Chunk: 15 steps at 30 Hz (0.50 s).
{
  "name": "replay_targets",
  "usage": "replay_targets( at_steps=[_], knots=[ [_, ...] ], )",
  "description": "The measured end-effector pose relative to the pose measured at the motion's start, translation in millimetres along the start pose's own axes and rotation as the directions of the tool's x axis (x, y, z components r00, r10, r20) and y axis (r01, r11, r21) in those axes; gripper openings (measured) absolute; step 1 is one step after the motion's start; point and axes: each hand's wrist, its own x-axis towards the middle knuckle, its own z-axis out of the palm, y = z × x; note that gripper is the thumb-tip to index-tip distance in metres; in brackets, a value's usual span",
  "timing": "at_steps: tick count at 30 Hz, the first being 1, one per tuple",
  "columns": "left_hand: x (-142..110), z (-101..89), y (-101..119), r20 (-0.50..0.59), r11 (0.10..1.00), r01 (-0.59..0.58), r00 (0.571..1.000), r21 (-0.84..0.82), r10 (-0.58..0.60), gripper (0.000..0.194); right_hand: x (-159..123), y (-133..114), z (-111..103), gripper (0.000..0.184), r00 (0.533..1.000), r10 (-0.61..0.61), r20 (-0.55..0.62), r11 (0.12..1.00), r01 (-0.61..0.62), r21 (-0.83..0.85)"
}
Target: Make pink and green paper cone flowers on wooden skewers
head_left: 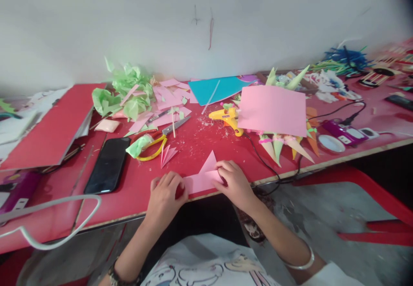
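A small pink paper piece (204, 178), partly folded with a triangular flap standing up, lies at the near edge of the red table (200, 141). My left hand (166, 190) presses on the paper's left end, fingers curled down. My right hand (232, 179) pinches the paper's right end, fingers bent over the fold. A small folded pink fan piece (167, 154) lies just behind the paper.
Yellow-handled scissors (159, 141) and a black phone (109, 164) lie to the left. A yellow glue gun (227, 118), a pink sheet (272, 110) over paper cones, a blue sheet (216, 88), green and pink scraps (129, 94), a red board (53, 126) and a white cable (64, 217) surround them.
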Motion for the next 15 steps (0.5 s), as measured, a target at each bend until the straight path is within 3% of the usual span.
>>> replay_targets(
  at_steps=[2,4,6,8,10,15],
  knots=[
    [1,-2.6,-1,-0.024,0.997,-0.055,0.998,0.057,0.056,0.012,0,0,1,0.016,1.0,-0.009,-0.007,1.0,0.009,-0.023],
    [3,-6.4,-1,0.033,0.964,-0.245,0.97,0.106,0.242,0.024,1,0,1,0.016,1.0,-0.017,-0.008,0.999,0.017,-0.046],
    [6,-9.7,0,0.14,0.881,-0.463,0.883,0.101,0.448,0.032,2,0,2,0.013,1.0,-0.017,-0.004,0.998,0.017,-0.065],
    [7,-11.3,2,0.207,0.813,-0.578,0.805,0.069,0.555,0.036,3,1,3,0.008,1.0,-0.016,0.002,0.997,0.016,-0.077],
    [6,-11.0,1,0.216,0.802,-0.594,0.793,0.063,0.57,0.038,4,1,4,0.007,1.0,-0.012,0.006,0.996,0.012,-0.086],
    [-3,-11.3,-9,0.183,0.82,-0.571,0.812,0.052,0.554,0.042,3,2,5,0.006,1.0,-0.017,0.005,0.995,0.018,-0.096]
  ],
)
